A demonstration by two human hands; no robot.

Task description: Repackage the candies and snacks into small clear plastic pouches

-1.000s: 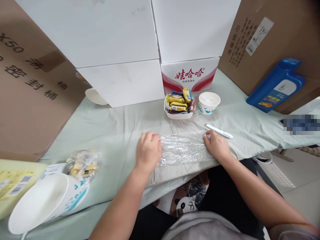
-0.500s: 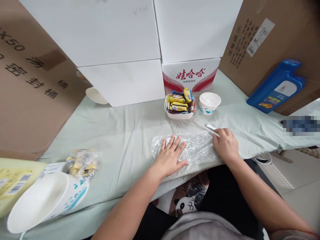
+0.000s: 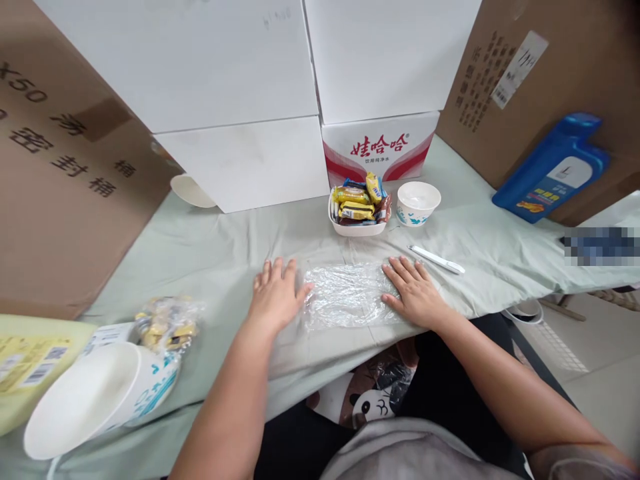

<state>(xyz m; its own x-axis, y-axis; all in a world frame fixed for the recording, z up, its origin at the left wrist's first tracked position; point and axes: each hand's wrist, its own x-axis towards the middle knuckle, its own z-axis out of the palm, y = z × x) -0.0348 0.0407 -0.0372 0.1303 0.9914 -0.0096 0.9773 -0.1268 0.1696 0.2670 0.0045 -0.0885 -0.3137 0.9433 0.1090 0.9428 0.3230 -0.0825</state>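
A sheet of clear plastic film (image 3: pixel 345 297) is lying flat on the pale green cloth of the tabletop (image 3: pixel 210 253), close to the near edge and about midway along it. The left hand (image 3: pixel 275 300) is resting palm down at the film's left end, its fingers (image 3: pixel 274 270) spread and pointing toward the far edge, the thumb touching the film. The right hand (image 3: pixel 413 293) is pressing on the right end in the same flat way, fingers (image 3: pixel 400 270) splayed open. Neither hand is pinching anything; set one at each end, they seem to be keeping the film stretched and smooth against the cloth.

A white pen-like tool (image 3: pixel 436 259) is lying just beyond the right hand. Further toward the far edge, a small tray of wrapped snacks (image 3: pixel 357 210) is standing beside a paper bowl (image 3: pixel 418 203). Near the left corner, a large paper bowl (image 3: pixel 95 400) is lying on its side.
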